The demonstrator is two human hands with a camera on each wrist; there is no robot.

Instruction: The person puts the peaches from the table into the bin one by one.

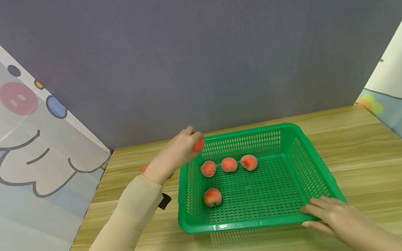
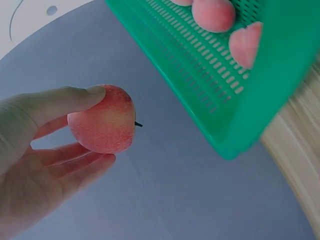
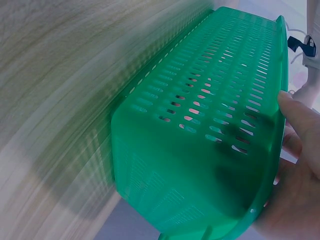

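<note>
Head view: left hand (image 1: 180, 150) holds a peach (image 1: 199, 144) between thumb and fingers — by the far-left corner of the green basket (image 1: 260, 223), apart from it. Right hand (image 1: 335, 214) grips the basket's near-right corner. Four peaches (image 1: 228, 165) inside — three across the back, one near-left.

Five peaches (image 1: 228, 165), one mostly hidden red object (image 1: 144, 168), one basket (image 1: 240, 225), two hands (image 1: 335, 213).

Stemmed red fruit (image 2: 102, 125) held in left hand (image 1: 176, 151) | green basket (image 1: 256, 223) gripped by right hand (image 1: 334, 215) | four fruits (image 1: 228, 165) laid inside
</note>
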